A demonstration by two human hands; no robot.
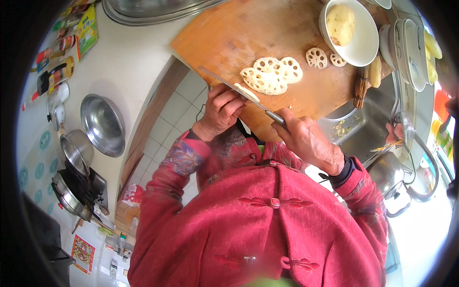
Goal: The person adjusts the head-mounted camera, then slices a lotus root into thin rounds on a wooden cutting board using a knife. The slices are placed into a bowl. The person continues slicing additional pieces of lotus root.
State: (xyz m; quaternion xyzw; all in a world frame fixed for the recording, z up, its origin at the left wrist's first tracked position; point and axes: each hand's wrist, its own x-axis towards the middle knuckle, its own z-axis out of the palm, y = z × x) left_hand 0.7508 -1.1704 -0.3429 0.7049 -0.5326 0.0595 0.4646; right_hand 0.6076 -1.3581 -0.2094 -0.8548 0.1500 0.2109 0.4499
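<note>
My right hand (310, 138) grips the metal handle of a kitchen knife (233, 86), whose blade slants up to the left over the wooden cutting board (222, 39). Close to the blade, on its near side, are the bent fingers of my left hand (222, 111); what they hold is mostly hidden behind the blade and fingers. A thin pale slice (246, 92) leans along the blade's far side. Beside it lies an overlapping pile of lotus root slices (267, 77). Two separate lotus root slices (316, 58) lie further right, near the white bowl.
A white bowl (369, 43) holds a peeled root piece (340, 25). Beside it are a bundled brush (360, 88) and stacked bowls (408, 53). The steel sink (362, 132) adjoins the board at right. A steel basin (103, 125) stands on the left counter.
</note>
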